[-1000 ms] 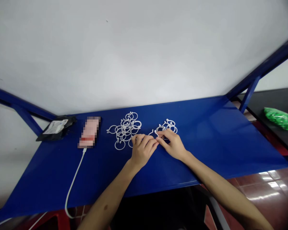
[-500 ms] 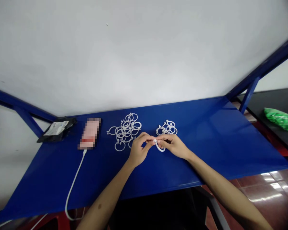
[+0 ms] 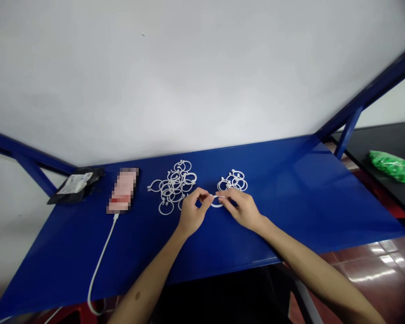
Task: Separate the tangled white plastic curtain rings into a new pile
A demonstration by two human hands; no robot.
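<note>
Left hand (image 3: 193, 214) and right hand (image 3: 243, 209) pinching thin white plastic-looking ring (image 3: 217, 206) between fingertips, over glossy blue tabletop (image 3: 276, 180) | risk: slack pinch could let ring spring into loose white ring cluster (image 3: 235, 181) | clear plastic bag (image 3: 391, 166): green contents; black plastic packet (image 3: 69, 197): contents hidden

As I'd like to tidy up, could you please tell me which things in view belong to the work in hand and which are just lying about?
Seemingly in use:
held ring
left ring pile
right ring pile

Seemingly lying about:
packet
blurred device
cable
green bag
</note>
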